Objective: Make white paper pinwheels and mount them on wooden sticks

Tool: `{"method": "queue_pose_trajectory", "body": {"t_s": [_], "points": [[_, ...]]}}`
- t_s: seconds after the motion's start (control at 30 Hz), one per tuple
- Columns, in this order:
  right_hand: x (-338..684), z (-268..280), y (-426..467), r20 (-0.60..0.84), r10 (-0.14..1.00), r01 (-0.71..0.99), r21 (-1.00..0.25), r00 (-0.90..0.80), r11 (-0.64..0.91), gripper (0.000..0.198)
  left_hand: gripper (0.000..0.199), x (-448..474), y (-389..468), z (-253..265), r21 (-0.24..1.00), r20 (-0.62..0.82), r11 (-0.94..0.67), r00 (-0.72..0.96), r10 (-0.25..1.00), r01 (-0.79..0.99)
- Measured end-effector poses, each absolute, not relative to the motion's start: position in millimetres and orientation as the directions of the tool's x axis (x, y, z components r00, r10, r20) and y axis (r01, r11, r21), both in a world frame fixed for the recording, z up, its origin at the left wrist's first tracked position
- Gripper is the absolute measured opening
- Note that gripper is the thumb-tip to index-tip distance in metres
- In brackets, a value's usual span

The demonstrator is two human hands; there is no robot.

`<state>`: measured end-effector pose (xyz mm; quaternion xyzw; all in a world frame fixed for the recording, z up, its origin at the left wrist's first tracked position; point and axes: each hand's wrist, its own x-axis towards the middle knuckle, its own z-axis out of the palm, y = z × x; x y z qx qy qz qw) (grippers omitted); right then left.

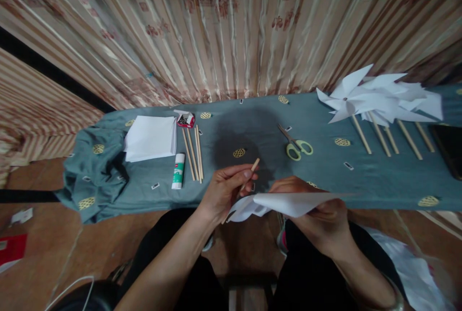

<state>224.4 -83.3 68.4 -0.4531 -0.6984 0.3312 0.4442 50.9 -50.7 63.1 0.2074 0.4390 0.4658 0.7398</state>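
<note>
Between the thumb and fingers of my left hand (224, 189) is a thin wooden stick (256, 163), tilted with one end up. My right hand (325, 226) grips a folded white paper pinwheel (294, 203) just past the table's near edge. Its blades hang close to my left wrist, and the paper hides part of my right fingers. I cannot tell whether stick and paper touch. Green-handled scissors (296, 148) lie beyond my hands. Several loose wooden sticks (193, 154) and a glue stick (178, 171) rest left of my left hand.
A stack of white paper (150, 138) lies on the left of the cloth-covered table (231, 171), beside a small red box of dark pins (186, 119). Several finished pinwheels (378, 99) on sticks overlap at the right, near a dark device (449, 147). A curtain (231, 32) hangs behind.
</note>
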Motion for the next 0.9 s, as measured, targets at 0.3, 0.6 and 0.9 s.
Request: {"method": "queue_pose_trajectory", "body": {"t_s": [0.3, 0.6, 0.9], "points": [[226.2, 69.5, -85.7, 0.406, 0.866, 0.394, -0.774, -0.293, 0.496, 0.015, 0.030, 48.6, -55.8, 66.0, 0.769, -0.451, 0.499, 0.213, 0.867, -0.400], [223.5, 68.4, -84.6, 0.445, 0.839, 0.413, -0.732, -0.313, 0.542, 0.015, 0.024, 48.0, -55.0, 66.3, 0.805, -0.438, 0.475, 0.184, 0.880, -0.355], [228.6, 65.8, -88.3, 0.469, 0.843, 0.366, -0.760, -0.263, 0.537, 0.016, 0.012, 44.3, -59.3, 66.0, 0.885, -0.316, 0.372, 0.226, 0.922, -0.280]]}}
